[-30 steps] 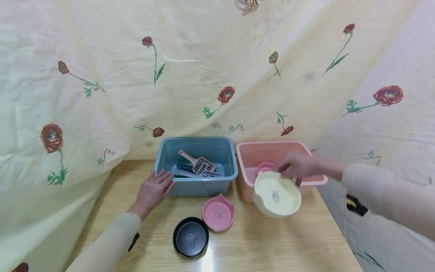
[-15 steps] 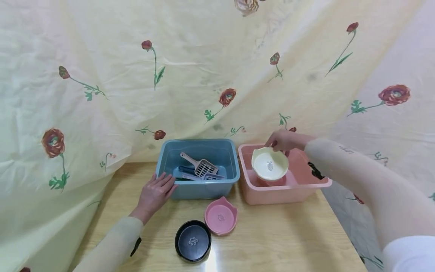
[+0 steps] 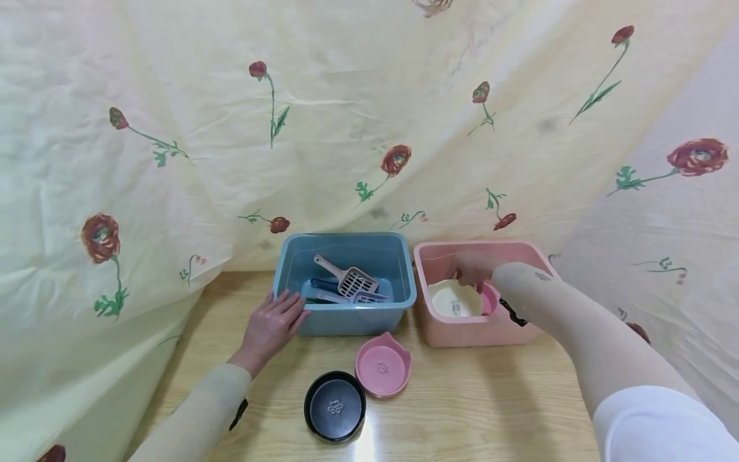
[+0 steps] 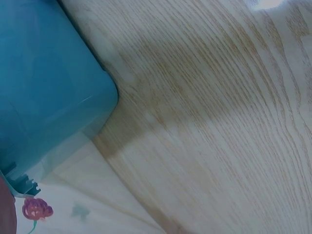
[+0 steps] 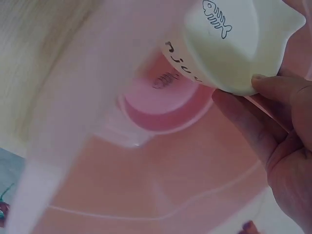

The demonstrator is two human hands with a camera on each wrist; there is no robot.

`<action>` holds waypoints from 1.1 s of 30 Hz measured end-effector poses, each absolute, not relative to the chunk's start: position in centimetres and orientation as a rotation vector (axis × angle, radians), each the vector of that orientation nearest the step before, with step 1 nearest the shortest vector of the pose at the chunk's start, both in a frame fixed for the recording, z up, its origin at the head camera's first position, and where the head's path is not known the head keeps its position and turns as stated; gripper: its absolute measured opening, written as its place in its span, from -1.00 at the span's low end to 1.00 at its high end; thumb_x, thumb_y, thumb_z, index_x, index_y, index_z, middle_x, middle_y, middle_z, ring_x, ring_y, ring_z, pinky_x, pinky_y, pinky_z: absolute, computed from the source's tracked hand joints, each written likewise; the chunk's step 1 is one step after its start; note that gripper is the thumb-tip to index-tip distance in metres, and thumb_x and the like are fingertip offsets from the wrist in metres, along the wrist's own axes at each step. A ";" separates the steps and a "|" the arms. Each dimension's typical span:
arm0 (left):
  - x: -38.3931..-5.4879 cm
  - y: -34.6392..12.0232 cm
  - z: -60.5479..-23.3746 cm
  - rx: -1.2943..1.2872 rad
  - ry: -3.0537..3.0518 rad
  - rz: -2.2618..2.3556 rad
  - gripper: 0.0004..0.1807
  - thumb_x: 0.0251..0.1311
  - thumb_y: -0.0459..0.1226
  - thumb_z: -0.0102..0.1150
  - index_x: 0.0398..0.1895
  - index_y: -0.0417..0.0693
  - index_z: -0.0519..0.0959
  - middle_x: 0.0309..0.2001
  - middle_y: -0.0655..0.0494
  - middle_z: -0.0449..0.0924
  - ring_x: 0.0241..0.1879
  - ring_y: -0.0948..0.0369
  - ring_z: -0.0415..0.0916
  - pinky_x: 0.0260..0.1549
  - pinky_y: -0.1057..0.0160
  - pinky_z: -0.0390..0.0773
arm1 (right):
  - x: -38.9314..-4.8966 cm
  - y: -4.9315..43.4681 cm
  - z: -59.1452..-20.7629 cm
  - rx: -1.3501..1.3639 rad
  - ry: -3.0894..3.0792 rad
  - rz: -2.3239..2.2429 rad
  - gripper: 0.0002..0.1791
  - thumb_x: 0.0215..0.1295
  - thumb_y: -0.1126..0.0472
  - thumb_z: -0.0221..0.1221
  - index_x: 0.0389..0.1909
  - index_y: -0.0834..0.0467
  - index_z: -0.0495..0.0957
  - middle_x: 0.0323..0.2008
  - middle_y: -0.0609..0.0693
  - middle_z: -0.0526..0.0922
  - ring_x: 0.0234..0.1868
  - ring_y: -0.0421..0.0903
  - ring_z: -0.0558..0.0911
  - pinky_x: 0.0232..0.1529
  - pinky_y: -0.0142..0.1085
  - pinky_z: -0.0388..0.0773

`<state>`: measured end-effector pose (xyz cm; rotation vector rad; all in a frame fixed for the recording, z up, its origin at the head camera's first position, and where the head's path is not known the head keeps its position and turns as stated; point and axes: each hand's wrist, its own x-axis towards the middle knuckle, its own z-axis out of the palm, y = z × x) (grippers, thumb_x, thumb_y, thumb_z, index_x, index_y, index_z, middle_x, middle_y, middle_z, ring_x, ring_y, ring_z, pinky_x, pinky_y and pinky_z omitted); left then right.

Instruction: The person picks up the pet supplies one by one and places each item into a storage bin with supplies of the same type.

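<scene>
My right hand [image 3: 472, 266] reaches into the pink bin [image 3: 482, 330]. In the right wrist view its thumb and fingers pinch the rim of a cream cat-eared bowl [image 5: 239, 53] with a fishbone drawing inside. Partly under that bowl, a pink bowl [image 5: 161, 109] with a fishbone drawing lies in the bin. My left hand [image 3: 274, 324] rests with extended fingers on the front left rim of the blue bin [image 3: 352, 321]. Only a sliver of that hand shows in the left wrist view, beside the bin's blue wall [image 4: 53, 83].
Inside the blue bin lie a slotted litter scoop [image 3: 356, 282], a lilac scoop [image 3: 369, 298] and a dark blue handle [image 3: 324, 284]. On the wooden table [image 3: 462, 404], a pink cat-eared bowl [image 3: 383, 369] sits against a black bowl [image 3: 335, 407]. A flowered cloth [image 3: 323, 160] hangs behind.
My right hand has carried the cream bowl from in front of the pink bin up over its rim and down inside. My left hand has stayed on the blue bin's rim.
</scene>
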<state>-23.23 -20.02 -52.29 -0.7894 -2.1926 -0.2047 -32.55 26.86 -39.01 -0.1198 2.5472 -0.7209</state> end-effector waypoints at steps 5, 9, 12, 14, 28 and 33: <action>-23.3 -20.0 -52.1 -0.785 -2.208 -0.210 -0.60 0.42 -0.07 0.39 0.00 -0.26 0.80 -0.06 -0.24 0.81 -0.06 -0.23 0.79 -0.04 -0.38 0.69 | -31.1 25.9 -37.4 0.007 2.543 -0.772 -0.09 0.06 0.26 0.32 0.52 0.08 0.28 0.23 0.25 0.47 -0.21 0.13 0.61 -0.41 -0.19 0.58; -23.3 -19.9 -51.8 -0.789 -2.229 -0.205 -0.51 0.04 -0.19 0.65 0.02 -0.26 0.79 -0.05 -0.23 0.81 -0.05 -0.23 0.79 -0.04 -0.37 0.70 | -32.9 26.9 -37.6 -0.270 2.449 -0.663 -0.34 0.43 0.23 0.22 0.53 0.18 0.39 0.39 0.36 0.46 0.10 0.24 0.65 -0.10 -0.04 0.74; -23.3 -19.9 -51.6 -0.788 -2.236 -0.203 -0.53 0.06 -0.19 0.64 0.02 -0.25 0.80 -0.04 -0.23 0.81 -0.04 -0.23 0.79 -0.03 -0.37 0.69 | -33.4 26.7 -36.9 -0.449 2.360 -0.629 -0.33 0.55 0.15 0.26 0.58 0.23 0.35 0.41 0.39 0.49 0.28 0.28 0.62 -0.05 0.00 0.79; -23.3 -20.0 -51.6 -0.781 -2.241 -0.201 -0.53 0.07 -0.18 0.64 0.01 -0.24 0.80 -0.04 -0.22 0.81 -0.04 -0.22 0.79 -0.03 -0.37 0.69 | -33.0 26.1 -36.2 -0.519 2.322 -0.621 -0.27 0.50 0.10 0.35 0.57 0.22 0.36 0.41 0.34 0.51 0.33 0.26 0.60 -0.09 -0.01 0.82; -23.3 -20.0 -52.0 -0.795 -2.236 -0.238 -0.56 0.15 -0.15 0.59 0.01 -0.25 0.80 -0.04 -0.23 0.80 -0.04 -0.24 0.78 0.01 -0.39 0.67 | -23.3 18.8 -41.9 -0.417 2.117 -0.813 -0.19 0.33 0.14 0.50 0.54 0.20 0.41 0.37 0.31 0.56 0.30 0.19 0.64 -0.26 0.01 0.83; -23.3 -20.0 -52.0 -0.783 -2.229 -0.237 -0.59 0.19 -0.14 0.56 -0.01 -0.24 0.80 -0.04 -0.23 0.81 -0.04 -0.23 0.79 0.02 -0.39 0.66 | -23.6 17.6 -45.4 -0.396 2.150 -0.808 -0.20 0.37 0.19 0.45 0.56 0.28 0.36 0.45 0.40 0.45 0.33 0.24 0.61 -0.24 0.02 0.83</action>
